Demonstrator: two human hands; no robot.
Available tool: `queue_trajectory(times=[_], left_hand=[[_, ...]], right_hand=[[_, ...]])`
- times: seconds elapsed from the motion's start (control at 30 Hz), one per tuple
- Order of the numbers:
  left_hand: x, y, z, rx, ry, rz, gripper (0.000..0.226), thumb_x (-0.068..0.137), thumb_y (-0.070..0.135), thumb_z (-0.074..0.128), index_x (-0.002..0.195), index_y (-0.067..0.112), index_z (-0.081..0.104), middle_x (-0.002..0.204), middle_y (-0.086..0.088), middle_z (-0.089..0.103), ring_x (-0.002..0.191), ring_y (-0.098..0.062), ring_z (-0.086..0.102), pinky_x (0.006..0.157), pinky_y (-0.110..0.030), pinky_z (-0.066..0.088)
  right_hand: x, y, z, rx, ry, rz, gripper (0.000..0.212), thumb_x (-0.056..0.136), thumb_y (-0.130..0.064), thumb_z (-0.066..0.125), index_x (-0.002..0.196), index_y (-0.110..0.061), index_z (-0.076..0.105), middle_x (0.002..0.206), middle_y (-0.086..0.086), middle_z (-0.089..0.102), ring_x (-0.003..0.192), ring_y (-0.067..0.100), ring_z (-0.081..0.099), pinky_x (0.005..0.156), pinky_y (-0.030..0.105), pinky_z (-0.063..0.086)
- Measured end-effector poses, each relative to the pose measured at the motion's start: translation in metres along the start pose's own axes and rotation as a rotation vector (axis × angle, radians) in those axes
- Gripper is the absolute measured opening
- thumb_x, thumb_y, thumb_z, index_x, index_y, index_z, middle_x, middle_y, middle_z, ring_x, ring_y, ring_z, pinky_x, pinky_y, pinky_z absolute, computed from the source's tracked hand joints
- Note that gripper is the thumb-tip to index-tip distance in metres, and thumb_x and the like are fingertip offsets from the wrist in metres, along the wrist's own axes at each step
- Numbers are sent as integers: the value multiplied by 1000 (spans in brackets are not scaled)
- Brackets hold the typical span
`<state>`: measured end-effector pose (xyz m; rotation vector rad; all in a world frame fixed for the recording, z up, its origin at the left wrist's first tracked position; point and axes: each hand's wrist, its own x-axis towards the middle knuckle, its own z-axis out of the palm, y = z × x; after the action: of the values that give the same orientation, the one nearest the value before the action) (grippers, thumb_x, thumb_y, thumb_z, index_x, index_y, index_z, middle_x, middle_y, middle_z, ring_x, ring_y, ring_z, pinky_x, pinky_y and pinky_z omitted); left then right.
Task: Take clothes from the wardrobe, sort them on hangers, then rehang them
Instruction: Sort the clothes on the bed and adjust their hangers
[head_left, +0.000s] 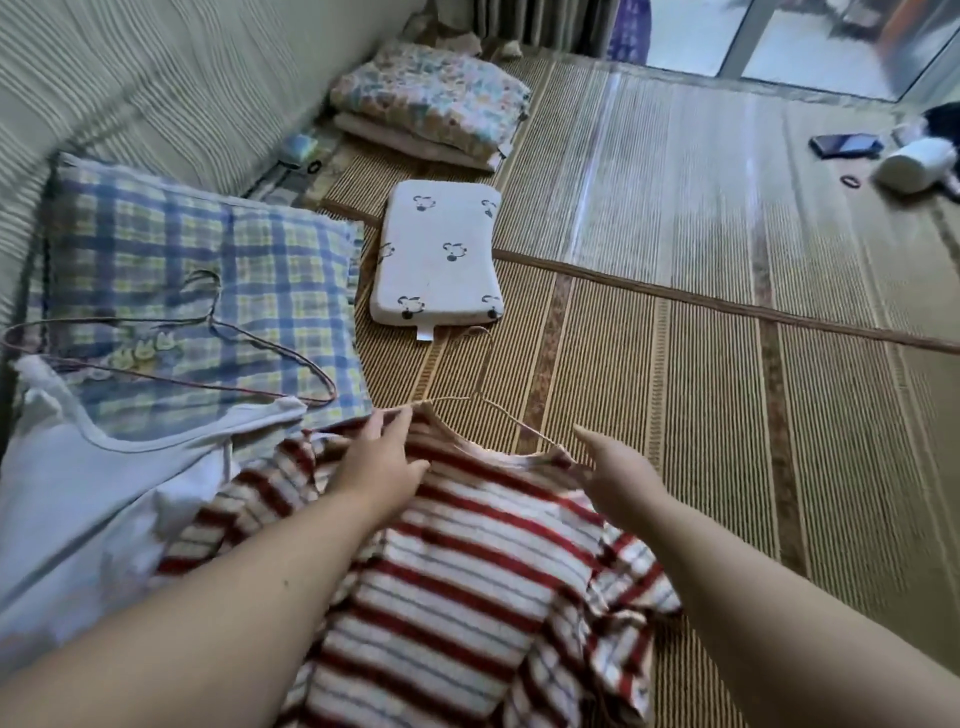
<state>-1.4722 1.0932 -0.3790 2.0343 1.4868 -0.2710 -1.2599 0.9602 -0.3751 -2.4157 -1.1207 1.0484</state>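
Note:
A red-and-white striped shirt (467, 561) lies flat on the woven mat, with a thin wire hanger (484, 371) pushed into its neck and the hook pointing away from me. My left hand (382, 460) pinches the shirt's left shoulder by the collar, over the hanger's arm. At the right shoulder, my right hand (618, 480) grips the fabric near the hanger's other end. A second, bare wire hanger (208, 325) rests on the plaid pillow. A white garment (78, 499) lies to the left, partly under the striped shirt.
A blue plaid pillow (156, 249), a small white pillow (439, 254) and folded floral bedding (431, 98) lie along the striped headboard (130, 78). A phone (847, 144), a white object (914, 163) and a hair tie (850, 181) sit far right on the mat (727, 312).

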Motion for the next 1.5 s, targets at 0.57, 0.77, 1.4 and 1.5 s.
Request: queue_trajectory(times=[0.57,0.77,1.4,1.5], left_hand=[[-261,112,41,123,-131,585,64,90,40,52,147,38,22,158,4,13,144,-17,13,119,-38,16],[-364,171,77,170,-274,713,64,91,43,54,145,42,20,158,5,13,145,-18,12,116,-41,16],[-419,480,305,217,-494,704,64,89,35,59,145,31,29,149,3,35,135,-15,35,112,-34,30],[-399,522,346,187,-507,660,64,89,31,61,145,27,32,147,-1,37,134,-16,37,112,-33,29]], right_hand=[[-273,72,-32,-209,226,51,59,91,-43,50,145,-38,26,158,0,9,146,20,6,115,53,5],[-397,155,-56,-184,263,282,58,90,-37,53,143,-36,30,158,-1,7,146,20,4,115,52,6],[-470,557,-246,-105,366,687,76,80,-39,63,145,-36,23,155,0,19,141,26,21,112,48,26],[-425,614,-279,-158,352,639,82,77,-36,67,146,-34,22,155,-1,19,142,24,20,113,49,24]])
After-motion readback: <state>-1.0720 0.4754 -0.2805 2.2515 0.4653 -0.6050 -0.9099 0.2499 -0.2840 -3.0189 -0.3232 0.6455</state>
